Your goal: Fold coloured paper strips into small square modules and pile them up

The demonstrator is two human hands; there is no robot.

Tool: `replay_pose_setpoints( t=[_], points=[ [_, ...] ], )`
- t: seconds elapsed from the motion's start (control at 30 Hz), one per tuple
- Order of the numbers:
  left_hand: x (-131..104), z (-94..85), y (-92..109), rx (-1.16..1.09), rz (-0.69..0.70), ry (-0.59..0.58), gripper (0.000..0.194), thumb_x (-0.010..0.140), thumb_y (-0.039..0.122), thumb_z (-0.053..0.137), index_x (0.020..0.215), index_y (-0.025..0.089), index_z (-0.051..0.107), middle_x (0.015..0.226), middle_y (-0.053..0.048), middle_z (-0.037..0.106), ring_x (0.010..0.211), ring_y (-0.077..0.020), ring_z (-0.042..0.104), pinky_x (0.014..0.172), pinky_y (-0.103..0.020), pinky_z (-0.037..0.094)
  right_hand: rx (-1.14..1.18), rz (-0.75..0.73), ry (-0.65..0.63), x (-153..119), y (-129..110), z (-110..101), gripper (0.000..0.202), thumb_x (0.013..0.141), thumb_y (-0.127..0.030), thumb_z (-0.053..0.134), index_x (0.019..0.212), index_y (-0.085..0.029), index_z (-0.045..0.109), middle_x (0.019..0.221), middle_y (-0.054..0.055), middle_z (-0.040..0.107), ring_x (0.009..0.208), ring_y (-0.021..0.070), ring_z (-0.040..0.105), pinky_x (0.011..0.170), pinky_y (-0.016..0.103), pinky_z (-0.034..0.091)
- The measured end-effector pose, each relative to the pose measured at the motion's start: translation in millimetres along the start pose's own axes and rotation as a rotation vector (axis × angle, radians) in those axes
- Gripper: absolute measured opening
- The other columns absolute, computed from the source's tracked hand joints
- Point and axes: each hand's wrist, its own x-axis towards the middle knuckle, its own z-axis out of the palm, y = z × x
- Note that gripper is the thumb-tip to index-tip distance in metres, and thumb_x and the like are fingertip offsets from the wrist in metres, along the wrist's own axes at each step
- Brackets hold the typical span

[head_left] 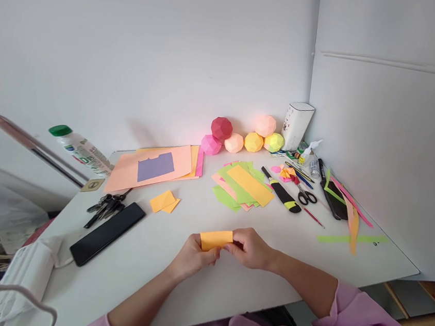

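Head view: both hands are closing on one orange paper piece (215, 239), holding it just above the near part of the white table (235, 294), in front of the paper pile (252, 185). Left hand (191, 256) is gripping the left end, thumb in front; right hand (252, 248) is pinching the right end between thumb and fingers. Fingers behind the paper are hiding, so the exact contact there can't be told. Both forearms are reaching in from the bottom edge, angling toward each other, wrists slightly bent; pink sleeves are getting cut off by the frame. Counting: six faceted paper balls (221, 128) are sitting by the wall, two small orange pieces (163, 201) are lying left of the hands, overlapping, plus one pair of scissors (307, 197), one cutter (284, 196), one bunch of keys (109, 206), one black phone (107, 234) and one green-capped bottle (82, 150). Pile sheets are overlapping, too covered to count. Scissor blades are partly hiding under scraps; clear plastic at far left is hard to make out.
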Motion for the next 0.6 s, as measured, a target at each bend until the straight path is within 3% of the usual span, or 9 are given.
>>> replay_pose_setpoints(
  t=[0.33, 0.47, 0.53, 0.6],
  points=[
    [-3.8, -24.2, 14.9, 0.054, 0.045, 0.137, 0.005, 0.066, 0.016, 0.055, 0.060, 0.015, 0.054, 0.050, 0.003, 0.053, 0.048, -0.0095, 0.046, 0.049, -0.023, 0.036, 0.034, 0.078, 0.097, 3.0, -0.1, -18.0, 0.027, 0.079, -0.026, 0.048, 0.056, -0.017, 0.034, 0.055, -0.004, 0.036, 0.049, 0.0070, 0.030, 0.045, 0.020, 0.026],
    [-3.7, -30.5, 22.1, -0.008, 0.155, 0.239, 0.010, 0.074, 0.023, 0.051, 0.067, 0.017, 0.053, 0.058, 0.001, 0.055, 0.055, -0.0115, 0.049, 0.056, -0.025, 0.040, 0.056, 0.137, 0.140, 3.9, 0.3, -24.7, 0.027, 0.078, -0.028, 0.048, 0.057, -0.017, 0.036, 0.055, -0.004, 0.035, 0.050, 0.0078, 0.030, 0.045, 0.021, 0.025],
    [-2.7, -27.3, 21.5, -0.029, 0.178, 0.190, 0.014, 0.077, 0.030, 0.051, 0.077, 0.016, 0.055, 0.068, -0.001, 0.057, 0.062, -0.0126, 0.051, 0.061, -0.026, 0.042, 0.073, 0.152, 0.128, 3.4, 1.1, -23.7, 0.027, 0.079, -0.029, 0.049, 0.057, -0.017, 0.038, 0.055, -0.004, 0.035, 0.050, 0.0079, 0.030, 0.045, 0.021, 0.026],
    [-1.5, -19.7, 18.3, -0.017, 0.148, 0.071, 0.022, 0.076, 0.035, 0.055, 0.085, 0.016, 0.056, 0.074, -0.002, 0.058, 0.065, -0.0130, 0.051, 0.063, -0.026, 0.042, 0.090, 0.145, 0.090, 2.4, 1.9, -19.2, 0.026, 0.079, -0.029, 0.049, 0.058, -0.016, 0.040, 0.056, -0.003, 0.037, 0.051, 0.0080, 0.032, 0.046, 0.021, 0.028]
  ],
)
